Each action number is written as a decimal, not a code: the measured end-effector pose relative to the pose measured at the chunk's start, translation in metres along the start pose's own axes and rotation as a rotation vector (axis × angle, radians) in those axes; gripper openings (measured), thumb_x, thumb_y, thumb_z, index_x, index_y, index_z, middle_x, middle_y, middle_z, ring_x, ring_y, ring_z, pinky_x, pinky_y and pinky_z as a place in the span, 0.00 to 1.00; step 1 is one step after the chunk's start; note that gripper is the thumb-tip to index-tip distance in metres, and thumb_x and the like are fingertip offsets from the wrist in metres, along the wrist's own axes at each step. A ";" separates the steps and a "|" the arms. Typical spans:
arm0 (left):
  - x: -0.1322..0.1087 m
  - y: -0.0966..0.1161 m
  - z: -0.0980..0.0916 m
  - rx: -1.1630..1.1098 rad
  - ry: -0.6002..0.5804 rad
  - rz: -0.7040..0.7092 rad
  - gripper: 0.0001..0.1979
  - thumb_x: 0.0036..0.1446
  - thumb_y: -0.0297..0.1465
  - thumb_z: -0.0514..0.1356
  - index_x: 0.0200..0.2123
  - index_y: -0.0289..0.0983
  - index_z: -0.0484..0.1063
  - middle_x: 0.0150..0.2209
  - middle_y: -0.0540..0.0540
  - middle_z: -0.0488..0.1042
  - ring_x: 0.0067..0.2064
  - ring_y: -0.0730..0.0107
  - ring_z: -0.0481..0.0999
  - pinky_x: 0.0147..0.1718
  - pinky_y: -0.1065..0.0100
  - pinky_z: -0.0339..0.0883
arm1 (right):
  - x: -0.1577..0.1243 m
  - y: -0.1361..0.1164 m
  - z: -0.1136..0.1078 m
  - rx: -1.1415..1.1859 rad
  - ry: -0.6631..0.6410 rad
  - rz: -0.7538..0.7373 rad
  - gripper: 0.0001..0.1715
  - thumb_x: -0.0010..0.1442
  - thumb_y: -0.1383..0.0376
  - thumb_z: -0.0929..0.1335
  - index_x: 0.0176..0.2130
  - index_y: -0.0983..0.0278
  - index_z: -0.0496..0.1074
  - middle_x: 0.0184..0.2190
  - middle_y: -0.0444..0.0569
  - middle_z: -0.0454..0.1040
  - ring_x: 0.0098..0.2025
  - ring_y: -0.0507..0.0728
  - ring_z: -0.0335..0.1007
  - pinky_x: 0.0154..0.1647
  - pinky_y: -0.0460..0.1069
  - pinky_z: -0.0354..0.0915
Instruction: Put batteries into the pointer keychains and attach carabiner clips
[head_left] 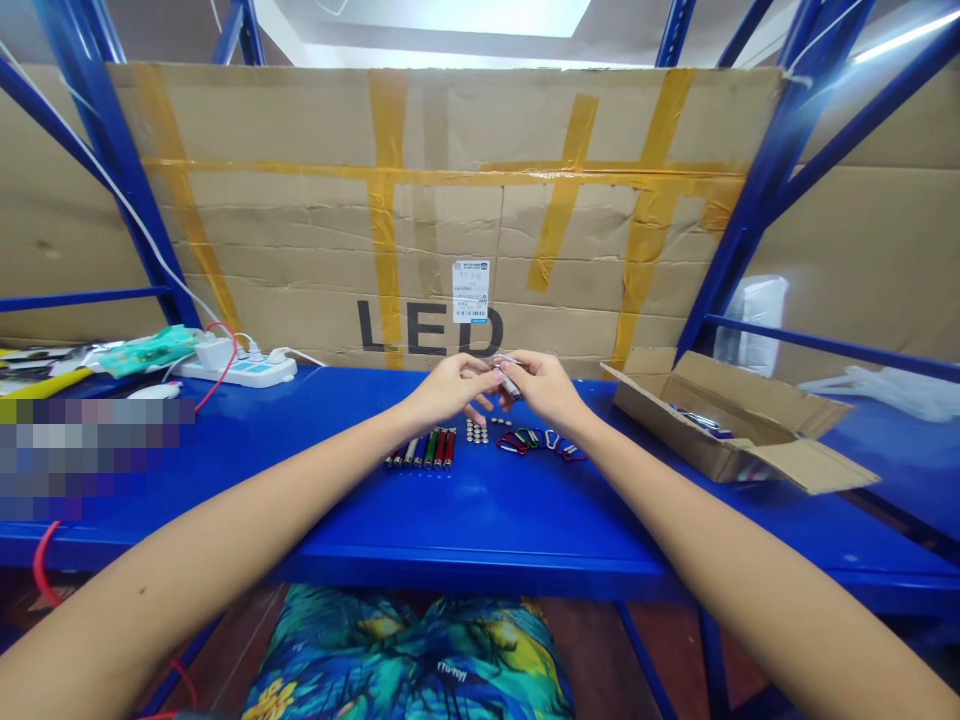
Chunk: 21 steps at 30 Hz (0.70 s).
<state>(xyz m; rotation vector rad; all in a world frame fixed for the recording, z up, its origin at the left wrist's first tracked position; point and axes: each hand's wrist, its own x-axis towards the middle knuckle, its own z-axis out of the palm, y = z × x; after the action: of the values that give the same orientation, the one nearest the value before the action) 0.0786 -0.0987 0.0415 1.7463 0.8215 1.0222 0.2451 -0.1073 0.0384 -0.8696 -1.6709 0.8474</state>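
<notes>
Both my hands meet above the middle of the blue table (480, 520). My left hand (448, 388) and my right hand (541, 386) are closed together on a small silver cylinder (509, 381), which looks like a tiny flashlight. Below them on the table lie a row of small coloured tubes (422, 450), a cluster of small button cells (477, 431) and several coloured carabiner clips (538, 441).
An open cardboard box (731, 420) sits to the right. A white power strip (238, 370) with plugged cables lies at the back left beside teal packaging (146, 350). A taped cardboard sheet marked LED (427, 210) closes the back, between blue rack posts (739, 240).
</notes>
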 end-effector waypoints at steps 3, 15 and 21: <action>-0.004 0.000 0.003 -0.134 -0.101 -0.047 0.13 0.58 0.38 0.63 0.37 0.32 0.72 0.33 0.39 0.77 0.34 0.67 0.78 0.31 0.64 0.75 | -0.002 0.000 0.003 -0.156 0.004 -0.083 0.13 0.62 0.60 0.64 0.30 0.64 0.72 0.20 0.45 0.72 0.23 0.53 0.68 0.27 0.49 0.65; 0.004 -0.004 -0.001 -0.287 0.128 -0.166 0.05 0.60 0.21 0.55 0.35 0.34 0.68 0.29 0.44 0.76 0.31 0.70 0.78 0.35 0.61 0.76 | 0.007 0.009 0.001 -0.293 0.121 0.017 0.09 0.59 0.68 0.63 0.34 0.64 0.74 0.18 0.43 0.65 0.22 0.53 0.61 0.27 0.48 0.60; 0.005 -0.009 0.001 0.095 0.132 0.082 0.09 0.61 0.24 0.52 0.44 0.36 0.68 0.27 0.50 0.70 0.26 0.75 0.70 0.29 0.67 0.70 | 0.006 0.000 0.001 0.141 0.029 0.230 0.07 0.55 0.67 0.65 0.27 0.65 0.71 0.16 0.37 0.50 0.17 0.49 0.45 0.20 0.48 0.56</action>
<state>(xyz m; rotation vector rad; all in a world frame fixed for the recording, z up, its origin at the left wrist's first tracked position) 0.0806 -0.0914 0.0339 1.8201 0.8995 1.1807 0.2432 -0.1027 0.0413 -0.9826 -1.4847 1.0911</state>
